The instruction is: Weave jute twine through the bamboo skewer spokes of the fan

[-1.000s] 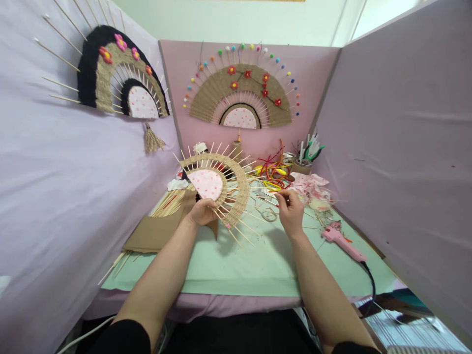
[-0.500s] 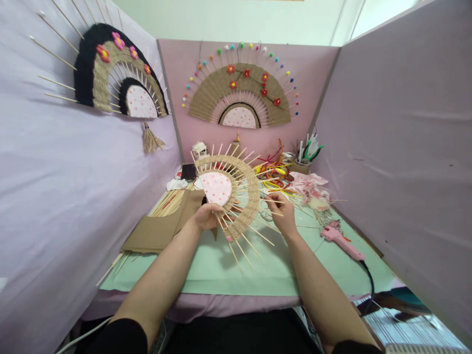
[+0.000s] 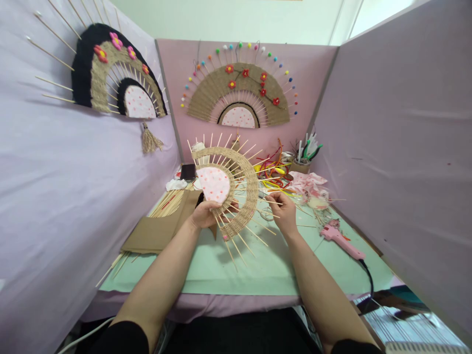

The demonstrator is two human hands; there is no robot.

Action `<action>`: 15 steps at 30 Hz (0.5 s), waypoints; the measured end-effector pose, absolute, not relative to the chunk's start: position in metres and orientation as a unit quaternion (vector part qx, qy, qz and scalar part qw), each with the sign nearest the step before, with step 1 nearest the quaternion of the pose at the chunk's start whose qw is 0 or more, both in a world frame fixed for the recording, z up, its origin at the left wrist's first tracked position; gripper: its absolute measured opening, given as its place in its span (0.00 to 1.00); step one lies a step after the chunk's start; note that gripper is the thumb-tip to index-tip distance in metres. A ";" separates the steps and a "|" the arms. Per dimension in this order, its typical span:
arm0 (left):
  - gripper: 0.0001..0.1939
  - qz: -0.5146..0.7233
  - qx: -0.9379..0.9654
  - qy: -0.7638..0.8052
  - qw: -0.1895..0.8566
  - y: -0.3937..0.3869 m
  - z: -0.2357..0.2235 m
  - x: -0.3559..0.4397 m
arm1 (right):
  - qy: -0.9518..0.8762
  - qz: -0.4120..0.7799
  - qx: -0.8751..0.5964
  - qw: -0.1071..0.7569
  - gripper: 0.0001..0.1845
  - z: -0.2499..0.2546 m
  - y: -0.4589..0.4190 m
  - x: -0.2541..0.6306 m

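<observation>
My left hand is closed on the lower edge of a half-round woven fan, its thumb by the pink spotted centre. Tan cord is woven round the fan in two bands, and thin wooden sticks stick out past the outer one. The fan is tilted above the table, its straight side facing left. At its right rim my right hand is closed in a pinch among the stick ends. What lies between those fingertips is too small to make out.
Brown cardboard and a bundle of sticks lie left. A pink glue gun with a black cable rests right. Behind are coloured pipe cleaners, pink cloth and a phone. Finished fans hang on the partitions.
The fan has shifted slightly left and up, with its sticks turned a little. My right hand stays by its right rim, still pinched.
</observation>
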State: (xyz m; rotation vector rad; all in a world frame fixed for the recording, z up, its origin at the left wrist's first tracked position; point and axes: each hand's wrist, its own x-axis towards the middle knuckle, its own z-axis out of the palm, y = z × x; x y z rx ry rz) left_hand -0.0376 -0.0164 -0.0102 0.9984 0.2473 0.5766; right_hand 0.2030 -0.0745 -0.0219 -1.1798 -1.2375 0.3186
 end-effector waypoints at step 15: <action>0.17 0.382 0.463 0.202 0.774 -0.006 -0.015 -0.044 | -0.527 0.099 -0.515 0.669 0.11 -0.023 -0.074 0.211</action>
